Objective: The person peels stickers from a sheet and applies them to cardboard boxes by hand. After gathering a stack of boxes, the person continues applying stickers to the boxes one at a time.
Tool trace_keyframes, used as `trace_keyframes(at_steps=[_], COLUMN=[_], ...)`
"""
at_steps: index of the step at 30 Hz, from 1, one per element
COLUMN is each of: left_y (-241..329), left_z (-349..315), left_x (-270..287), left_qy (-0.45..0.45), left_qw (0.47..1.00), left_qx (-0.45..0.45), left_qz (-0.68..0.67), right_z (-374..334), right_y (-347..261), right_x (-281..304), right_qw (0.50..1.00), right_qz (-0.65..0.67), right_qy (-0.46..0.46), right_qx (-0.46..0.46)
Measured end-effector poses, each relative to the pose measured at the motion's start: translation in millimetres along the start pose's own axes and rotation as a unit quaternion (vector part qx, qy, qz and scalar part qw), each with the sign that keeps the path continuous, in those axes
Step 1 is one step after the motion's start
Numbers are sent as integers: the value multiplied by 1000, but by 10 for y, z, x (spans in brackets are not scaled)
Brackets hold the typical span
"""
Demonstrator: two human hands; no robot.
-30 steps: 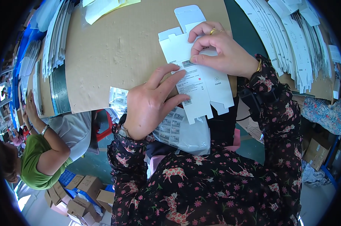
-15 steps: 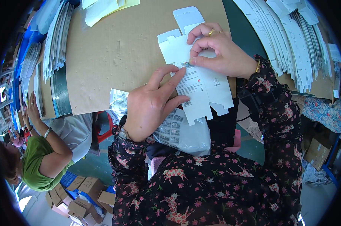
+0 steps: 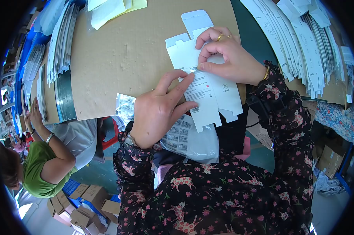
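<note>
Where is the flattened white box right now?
In the head view, the flattened white box lies above and right of centre on the brown cardboard, overhanging its near edge, the left hand and right hand partly over it.

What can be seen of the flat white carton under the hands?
The white carton looks like thin card, unfolded, with a rounded far tab, smaller flaps and a notched near edge. Dark print and a red mark show. It lies slightly turned on brown cardboard, its near end overhanging. The left hand touches it beside a shiny label, apparently pinched by the right hand.
</note>
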State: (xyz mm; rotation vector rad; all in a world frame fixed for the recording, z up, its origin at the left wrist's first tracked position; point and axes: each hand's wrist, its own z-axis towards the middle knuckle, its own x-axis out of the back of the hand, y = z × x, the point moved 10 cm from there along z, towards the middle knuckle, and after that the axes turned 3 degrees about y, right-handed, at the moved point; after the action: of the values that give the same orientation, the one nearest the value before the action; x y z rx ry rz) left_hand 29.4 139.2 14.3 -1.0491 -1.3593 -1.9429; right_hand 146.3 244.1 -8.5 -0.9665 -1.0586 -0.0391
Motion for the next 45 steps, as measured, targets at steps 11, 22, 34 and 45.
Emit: trace_keyframes(at_steps=[11,22,34,45], left_y=[20,108,68,-8], left_z=[-20,-228,-711,-741], left_x=[44,353,304,185], left_qy=[8,69,107,73], left_qw=[1000,997,994,975], left_qx=[8,-25,3,84], left_qz=[-3,-9,-36,-192], right_z=[-9,-11,-1265,-1310], right_y=[-92,-67,-317,-330], right_x=[-39,74,304,-34], right_qw=[997,994,952,901], right_qz=[-59,-36,-102,314], right_qy=[45,105,176,191], right_qx=[-17,19,-227,-229])
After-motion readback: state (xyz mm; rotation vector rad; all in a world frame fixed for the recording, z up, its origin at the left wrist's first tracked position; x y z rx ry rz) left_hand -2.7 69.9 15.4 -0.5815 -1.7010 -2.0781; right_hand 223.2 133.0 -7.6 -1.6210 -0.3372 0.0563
